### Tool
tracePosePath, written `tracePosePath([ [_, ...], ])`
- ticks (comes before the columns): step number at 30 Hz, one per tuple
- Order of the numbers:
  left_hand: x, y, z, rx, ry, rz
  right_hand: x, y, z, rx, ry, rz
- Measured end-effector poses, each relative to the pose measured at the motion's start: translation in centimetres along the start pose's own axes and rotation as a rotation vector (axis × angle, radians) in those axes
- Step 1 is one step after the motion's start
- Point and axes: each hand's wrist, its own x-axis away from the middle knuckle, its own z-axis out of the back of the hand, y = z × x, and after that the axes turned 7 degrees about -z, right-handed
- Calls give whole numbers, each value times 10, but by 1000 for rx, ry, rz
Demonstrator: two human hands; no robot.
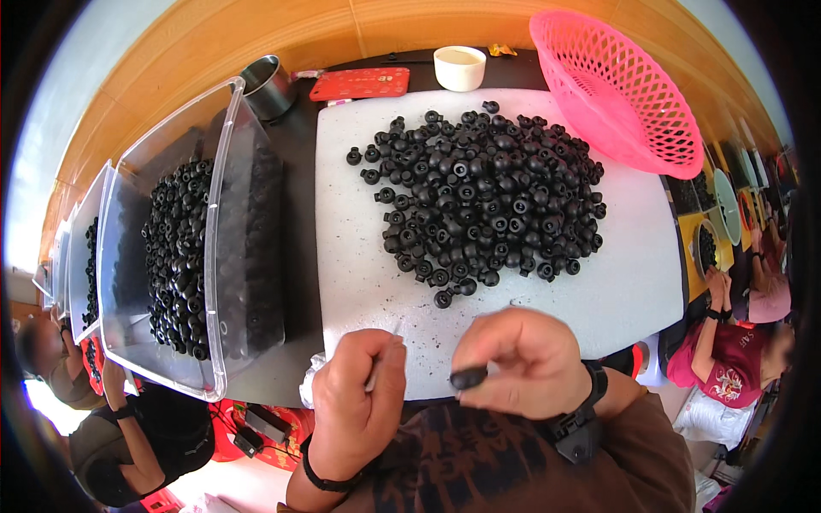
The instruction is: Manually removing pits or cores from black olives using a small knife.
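Note:
My right hand pinches a small black cord lock between thumb and fingers, over the near edge of a white foam board. Beside it, a short gap to the left, my left hand is closed, thumb pressed against the bent forefinger. Something small and pale shows at that grip, too little to name. Beyond both hands lies a big heap of round black cord locks on the board. Dark specks dot the surface between heap and hands.
To the left stands a clear plastic bin of black pieces. Behind the board are a metal cup, a red flat case and a white cup. A pink basket leans at far right. Other people sit on both sides.

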Motion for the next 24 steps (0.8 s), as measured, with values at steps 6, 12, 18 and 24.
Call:
tracePosePath([
  [6, 1, 3, 12, 380, -80, 203, -3, 7, 3, -117, -36, -34],
  [12, -2, 6, 18, 763, -186, 272, -4, 12, 0, -144, -16, -27],
  [18, -8, 7, 17, 658, -288, 145, -5, 9, 1, -70, -63, -72],
  [24, -6, 4, 13, 718, -239, 333, -6, 11, 3, -63, -49, -91],
])
